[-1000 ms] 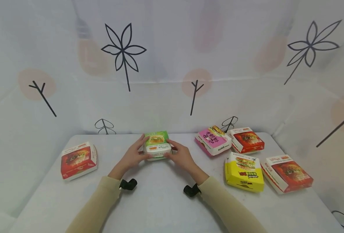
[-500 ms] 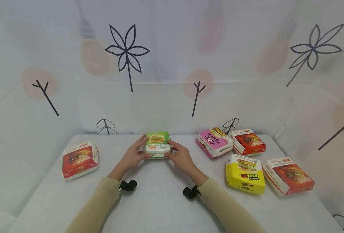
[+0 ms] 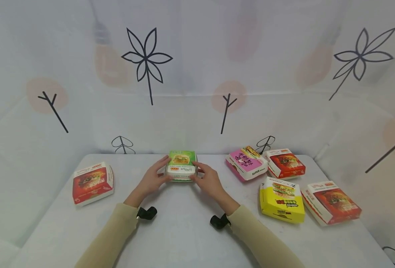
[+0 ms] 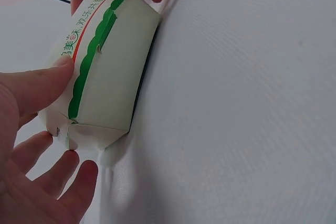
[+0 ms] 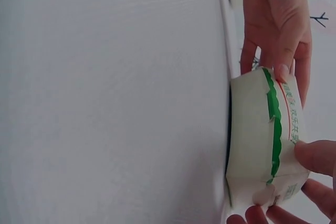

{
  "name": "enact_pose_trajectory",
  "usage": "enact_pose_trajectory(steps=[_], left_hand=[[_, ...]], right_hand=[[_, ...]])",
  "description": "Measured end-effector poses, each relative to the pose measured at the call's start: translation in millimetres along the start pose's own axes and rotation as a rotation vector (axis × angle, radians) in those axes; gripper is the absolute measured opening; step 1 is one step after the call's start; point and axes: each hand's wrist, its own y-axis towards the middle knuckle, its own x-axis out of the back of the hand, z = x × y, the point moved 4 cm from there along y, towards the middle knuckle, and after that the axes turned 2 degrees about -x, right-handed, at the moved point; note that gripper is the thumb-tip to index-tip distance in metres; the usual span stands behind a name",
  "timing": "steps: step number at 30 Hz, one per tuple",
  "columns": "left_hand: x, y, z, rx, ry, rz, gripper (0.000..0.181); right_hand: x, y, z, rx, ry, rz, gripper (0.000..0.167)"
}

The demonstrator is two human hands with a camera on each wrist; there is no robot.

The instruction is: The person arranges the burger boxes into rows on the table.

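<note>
Grn box [image 3: 182, 163] slightly straighter btwn gripping hands [image 3: 153, 179] [image 3: 208, 180]; pink box [image 3: 246, 163] R, red box [image 3: 92, 184] L

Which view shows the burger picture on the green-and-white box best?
The head view: it looks onto the top, so the burger picture on the green-and-white box shows in full. Both wrist views show that box's near side, not the picture.

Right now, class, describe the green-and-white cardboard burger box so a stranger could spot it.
Follow the white table to the middle of its far edge. There, a bare left hand and bare right hand hold this burger box. Its green top panel sets it apart from the red cardboard box leftward and pink cardboard box rightward.
</note>
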Motion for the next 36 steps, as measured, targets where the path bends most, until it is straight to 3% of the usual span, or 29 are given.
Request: enact_pose_trajectory(steps=[12, 17, 22, 29, 36], left_hand=[[-2.6, -0.3, -1.2, 0.000, 0.008, 0.010, 0.073], [6.1, -6.1, -0.4, 0.028, 0.020, 0.022, 0.075], [25.5, -18.9, -0.8, 0.030, 0.028, 0.020, 0.073], [60.4, -46.2, -7.5, 0.019, 0.059, -0.011, 0.053], [104.4, -78.6, -17.1, 0.082, 0.155, -0.085, 0.052]], right_hand=[[2.1, 2.7, -1.0, 0.048, 0.032, 0.002, 0.055], [2.1, 3.0, -1.4, 0.045, 0.026, 0.001, 0.053], [2.3, 1.3, 0.7, 0.039, 0.027, -0.002, 0.051], [2.8, 0.8, 0.9, 0.029, 0.027, -0.002, 0.051], [3.6, 1.8, -1.2, 0.017, 0.015, 0.004, 0.052]])
